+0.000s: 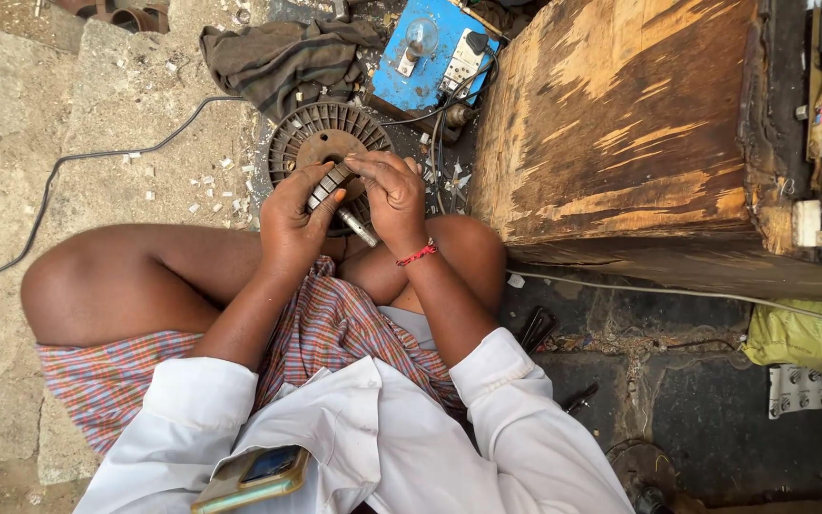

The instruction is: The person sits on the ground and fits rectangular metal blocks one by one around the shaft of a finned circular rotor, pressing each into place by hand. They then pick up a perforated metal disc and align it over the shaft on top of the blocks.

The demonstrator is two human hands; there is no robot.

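Above the lap, the left hand [289, 221] and right hand [394, 198] both pinched a small grey metal part [330, 183]. At twelve o'clock lay a round slotted motor core [327, 128]; beyond, a blue tester box [435, 55].

We count two hands: left hand [292, 214], right hand [392, 195]. One slotted round motor core [311, 128]. One blue test box [435, 52] far, bearing one bulb [420, 36]. One cloth [278, 57]. One wooden block [620, 124] right. One phone [254, 476] near.
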